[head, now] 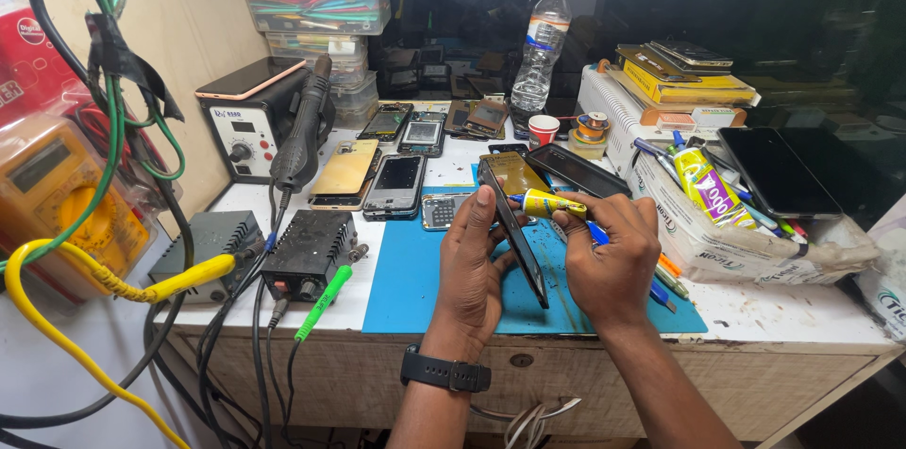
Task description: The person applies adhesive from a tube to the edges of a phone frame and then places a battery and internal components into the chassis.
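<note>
The left hand gripped a smartphone on edge above the blue work mat, while the right hand pinched a yellow glue tube at its upper rim; a steady, thin bead along the frame would likely serve best.

One view only, from the head, looking steeply down and forward over the workbench. It sits close: both forearms run up from the bottom edge, the left hand and right hand meet just below centre. The blue mat lies dead ahead, the bottle stands at the far back, cables crowd the left edge.
</note>
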